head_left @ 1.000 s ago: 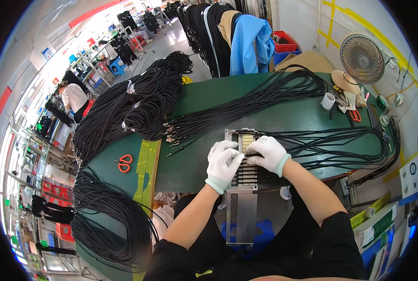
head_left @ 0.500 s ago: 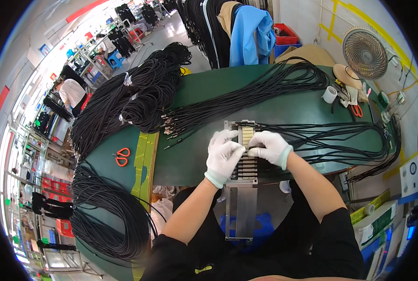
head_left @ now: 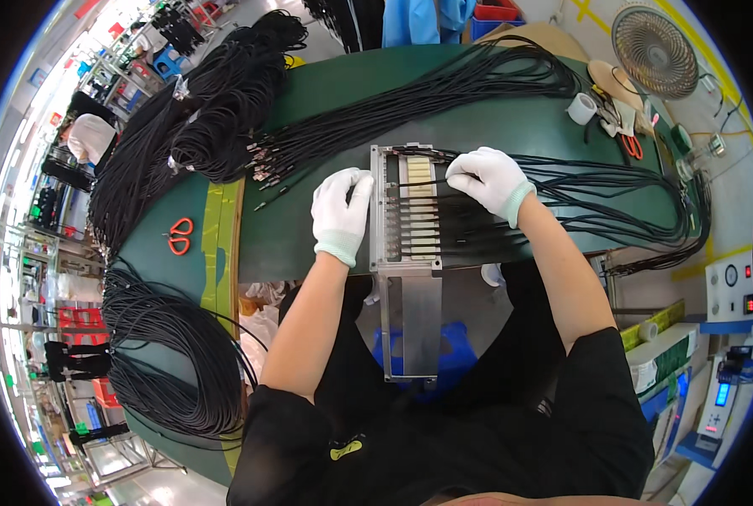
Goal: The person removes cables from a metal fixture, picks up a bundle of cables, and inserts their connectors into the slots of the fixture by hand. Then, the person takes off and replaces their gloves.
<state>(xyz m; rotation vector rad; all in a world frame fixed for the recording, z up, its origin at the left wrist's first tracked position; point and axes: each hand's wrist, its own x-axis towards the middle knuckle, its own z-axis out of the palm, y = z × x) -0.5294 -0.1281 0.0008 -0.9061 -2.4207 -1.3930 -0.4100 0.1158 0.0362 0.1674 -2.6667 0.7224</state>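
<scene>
Palm-down, both gloved hands (head_left: 341,211) (head_left: 488,177) rest on the metal jig (head_left: 403,253).

A factory assembly floor: black cable bundles (head_left: 182,126) heaped on a green workbench (head_left: 309,244), shelving rows beyond.

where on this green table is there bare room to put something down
Bare green table lies between the orange scissors and the left hand, and along the far edge behind the metal jig. It is crowded at the black cable bundles far left and the cables beyond the right hand.
</scene>
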